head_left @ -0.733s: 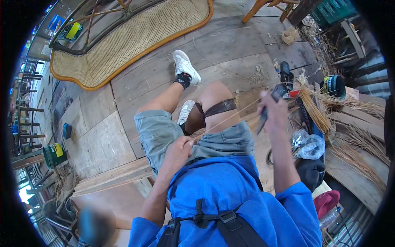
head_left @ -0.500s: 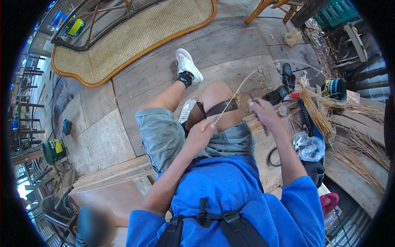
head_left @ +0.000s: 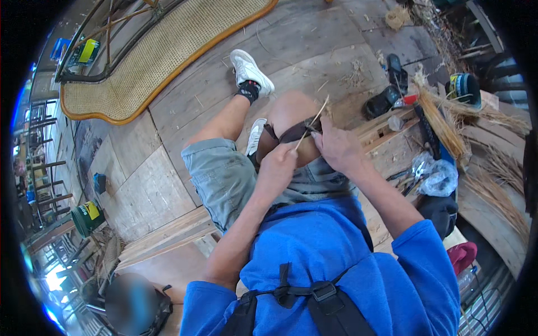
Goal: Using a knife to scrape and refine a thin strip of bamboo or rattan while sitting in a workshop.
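My left hand (head_left: 278,167) is closed around the lower end of a thin, pale cane strip (head_left: 323,106), which slants up across my raised knee. My right hand (head_left: 341,148) sits close by on the right, gripping a slim dark knife-like tool (head_left: 312,129) whose tip meets the strip. Most of that tool is hidden by the fingers. Beneath the strip, a dark cloth band (head_left: 292,133) wraps my leg near the knee.
A woven cane panel with a curved wooden frame (head_left: 151,67) lies at upper left. To the right are black sandals (head_left: 379,102), a bundle of straw-coloured strips (head_left: 443,126), a clear plastic bag (head_left: 439,178) and a dark green tub (head_left: 464,89). Fibre scraps litter the board floor.
My right hand has come left and down, bringing the tool onto the strip beside my left hand. The strip's long, bowed free end no longer shows; only a short length stands above the hands.
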The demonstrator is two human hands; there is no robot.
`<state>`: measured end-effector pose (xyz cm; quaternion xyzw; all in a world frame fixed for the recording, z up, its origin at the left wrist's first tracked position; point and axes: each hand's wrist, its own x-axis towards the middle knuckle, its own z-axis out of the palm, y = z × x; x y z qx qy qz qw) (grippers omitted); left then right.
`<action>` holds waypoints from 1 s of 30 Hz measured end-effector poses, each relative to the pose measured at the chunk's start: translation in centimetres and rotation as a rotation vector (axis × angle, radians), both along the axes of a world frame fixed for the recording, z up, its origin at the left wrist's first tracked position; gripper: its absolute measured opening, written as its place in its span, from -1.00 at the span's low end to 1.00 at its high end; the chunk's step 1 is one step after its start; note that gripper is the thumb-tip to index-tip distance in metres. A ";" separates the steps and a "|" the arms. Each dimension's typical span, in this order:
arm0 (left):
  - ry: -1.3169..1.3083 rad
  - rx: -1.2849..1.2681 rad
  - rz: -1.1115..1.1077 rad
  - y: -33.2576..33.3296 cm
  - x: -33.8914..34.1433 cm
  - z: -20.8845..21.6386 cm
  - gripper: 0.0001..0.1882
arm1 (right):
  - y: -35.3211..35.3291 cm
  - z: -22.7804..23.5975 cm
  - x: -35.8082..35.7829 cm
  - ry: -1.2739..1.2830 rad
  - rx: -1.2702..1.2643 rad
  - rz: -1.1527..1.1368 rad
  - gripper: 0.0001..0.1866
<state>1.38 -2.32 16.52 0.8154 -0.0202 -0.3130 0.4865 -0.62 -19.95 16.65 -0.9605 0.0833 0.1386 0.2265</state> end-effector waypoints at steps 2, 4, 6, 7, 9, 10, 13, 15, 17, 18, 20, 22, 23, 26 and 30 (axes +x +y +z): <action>0.103 -0.001 -0.051 3.6 -1.1 1.4 -0.73 | 0.1 -0.2 0.2 -0.017 -0.006 0.005 -0.64; 0.196 0.036 -0.120 7.6 -2.8 2.8 -0.74 | -0.4 -0.4 0.2 -0.034 -0.013 0.002 -0.64; 0.405 0.038 -0.048 12.3 -5.1 4.5 -0.75 | -0.5 0.2 0.4 0.020 -0.029 -0.025 -0.65; 0.571 -0.003 0.065 14.9 -6.7 5.1 -0.77 | -0.3 0.3 0.5 0.021 -0.017 -0.023 -0.65; 0.694 -0.045 0.164 20.0 -10.3 6.4 -0.78 | -0.1 0.7 0.6 0.015 0.003 0.005 -0.64; 0.717 0.030 0.196 21.3 -11.6 7.4 -0.78 | -0.2 0.7 0.8 0.011 0.007 0.009 -0.64; 0.609 0.270 -0.002 22.7 -13.2 8.6 -0.76 | -0.2 0.9 1.1 0.070 0.035 -0.011 -0.64; 0.466 0.429 -0.219 22.1 -12.6 8.6 -0.75 | -0.1 1.2 0.9 0.091 0.057 -0.004 -0.64; -0.157 0.480 -0.556 19.8 -8.7 7.7 -0.74 | -0.2 1.5 0.9 0.100 0.042 0.002 -0.64; -0.242 0.428 -0.401 17.0 -6.6 8.0 -0.74 | 0.0 1.5 0.9 0.114 0.036 0.002 -0.64; -0.251 0.345 -0.212 10.1 -2.3 7.3 -0.74 | 0.0 1.5 0.8 0.117 0.030 -0.002 -0.64; -0.129 0.336 -0.157 3.9 0.9 6.3 -0.62 | 0.4 1.3 0.8 0.118 0.032 0.009 -0.64; -0.151 0.358 -0.199 1.5 2.1 4.8 -0.59 | 0.5 1.0 0.7 0.092 0.046 0.023 -0.64; -0.250 0.347 -0.264 -1.4 3.5 1.5 -0.60 | 0.5 0.8 0.6 0.075 0.033 0.028 -0.65; -0.123 0.102 -0.186 -1.5 3.1 0.6 -0.63 | 0.3 1.3 0.8 0.069 -0.001 0.017 -0.65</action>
